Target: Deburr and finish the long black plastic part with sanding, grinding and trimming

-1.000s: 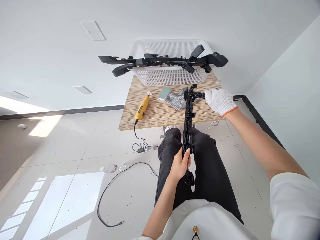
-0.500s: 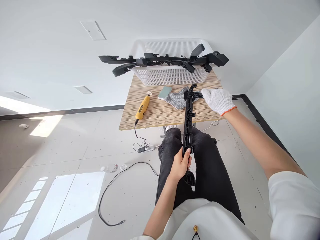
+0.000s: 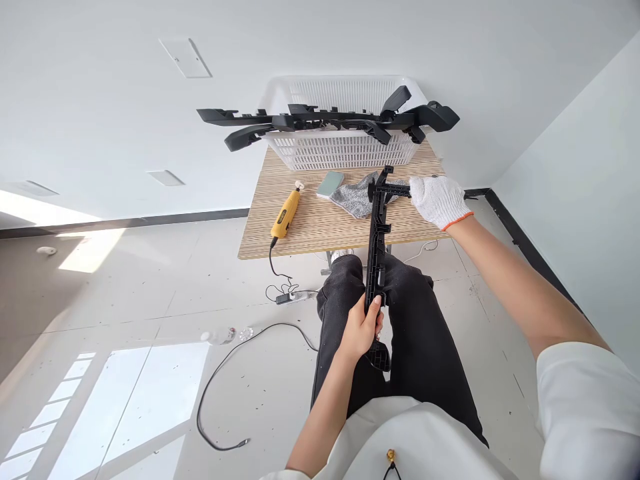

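Observation:
My bare left hand is wrapped round the lower part of a long black plastic trim piece. This ribbed, clipped piece stands lengthwise over my lap, its far end above the table. Wearing a white knitted glove with an orange cuff, my right hand grips a black caliper. The caliper's jaw end meets the trim piece near its far end, and its marked bar runs sideways to the glove. My right fingers are closed, and they hide part of the caliper.
On the striped wooden table lie a yellow rotary tool, a pale green block and a grey cloth. Behind them, a white basket carries several black trim pieces. A black cable and a bottle lie on the floor.
My right glove has shifted slightly right along the caliper, so more of its bar shows. The left hand and trim piece stay nearly still.

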Demonstrator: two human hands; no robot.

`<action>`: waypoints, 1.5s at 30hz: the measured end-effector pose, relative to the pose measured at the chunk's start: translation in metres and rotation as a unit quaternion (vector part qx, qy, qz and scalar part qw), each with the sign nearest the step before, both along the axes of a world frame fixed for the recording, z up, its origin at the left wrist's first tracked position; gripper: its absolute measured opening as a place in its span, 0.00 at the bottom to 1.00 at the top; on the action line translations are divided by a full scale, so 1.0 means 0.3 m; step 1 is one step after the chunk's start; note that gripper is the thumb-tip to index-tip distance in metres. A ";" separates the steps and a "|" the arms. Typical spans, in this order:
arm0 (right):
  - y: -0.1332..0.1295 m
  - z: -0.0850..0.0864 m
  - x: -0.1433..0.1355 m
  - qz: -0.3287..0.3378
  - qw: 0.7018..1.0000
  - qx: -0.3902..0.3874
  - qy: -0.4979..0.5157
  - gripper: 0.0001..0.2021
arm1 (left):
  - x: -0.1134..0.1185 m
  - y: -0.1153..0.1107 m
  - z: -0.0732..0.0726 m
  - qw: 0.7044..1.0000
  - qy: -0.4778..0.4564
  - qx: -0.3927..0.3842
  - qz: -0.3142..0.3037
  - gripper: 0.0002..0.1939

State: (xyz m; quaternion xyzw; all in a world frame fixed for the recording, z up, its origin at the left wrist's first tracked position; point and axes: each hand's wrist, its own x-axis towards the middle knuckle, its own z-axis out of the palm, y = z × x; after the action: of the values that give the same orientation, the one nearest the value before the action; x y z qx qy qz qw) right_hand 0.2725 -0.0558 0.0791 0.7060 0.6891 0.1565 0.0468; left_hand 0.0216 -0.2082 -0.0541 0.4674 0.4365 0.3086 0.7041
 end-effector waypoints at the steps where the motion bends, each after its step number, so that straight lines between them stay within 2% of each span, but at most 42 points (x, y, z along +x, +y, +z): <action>1: -0.001 0.001 0.000 -0.001 1.000 -0.002 0.000 0.23 | 0.000 0.000 0.001 1.000 0.000 0.000 0.000 0.24; 18: -0.002 -0.011 0.013 0.031 0.999 0.003 -0.016 0.23 | 0.000 0.001 0.001 1.000 -0.001 0.006 -0.005 0.23; 34: -0.020 0.004 -0.012 0.017 0.999 0.010 -0.031 0.24 | -0.001 0.001 -0.003 1.000 0.000 0.001 -0.004 0.23; 45: -0.123 0.005 -0.053 0.019 0.999 0.004 -0.028 0.23 | -0.002 0.001 0.001 1.000 -0.007 -0.005 0.000 0.23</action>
State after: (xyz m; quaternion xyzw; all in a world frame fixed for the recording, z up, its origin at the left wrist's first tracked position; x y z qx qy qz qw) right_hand 0.2566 -0.0928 0.0806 0.6885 0.7000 0.1797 0.0603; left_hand 0.0210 -0.2080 -0.0539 0.4615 0.4330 0.3102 0.7094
